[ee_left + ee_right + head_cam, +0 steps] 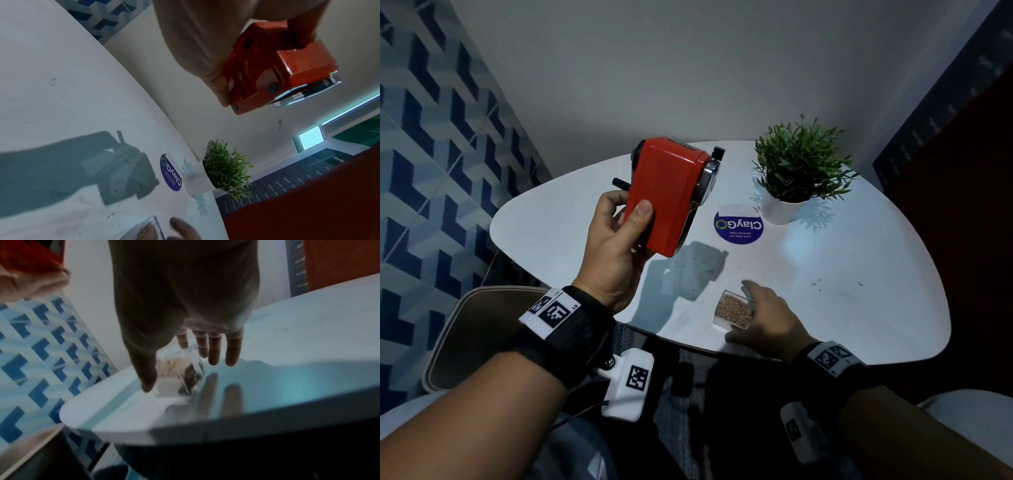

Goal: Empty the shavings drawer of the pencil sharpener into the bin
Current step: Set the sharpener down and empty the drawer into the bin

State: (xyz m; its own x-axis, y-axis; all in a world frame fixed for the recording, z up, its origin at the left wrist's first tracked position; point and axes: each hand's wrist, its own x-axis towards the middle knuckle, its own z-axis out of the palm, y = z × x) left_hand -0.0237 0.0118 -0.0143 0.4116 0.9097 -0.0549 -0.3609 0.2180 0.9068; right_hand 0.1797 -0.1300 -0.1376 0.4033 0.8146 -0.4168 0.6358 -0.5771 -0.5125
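My left hand grips a red crank pencil sharpener and holds it tilted above the white table. From below, the left wrist view shows the sharpener with its underside open. The clear shavings drawer, full of brown shavings, stands on the table near the front edge. My right hand lies spread around it. In the right wrist view the thumb is on one side of the drawer and the straight fingers on the other; that view is blurred.
A potted green plant and a round blue sticker sit at the back of the table. Loose specks of shavings dot the tabletop. A beige-rimmed dark container, perhaps the bin, stands on the floor left of the table.
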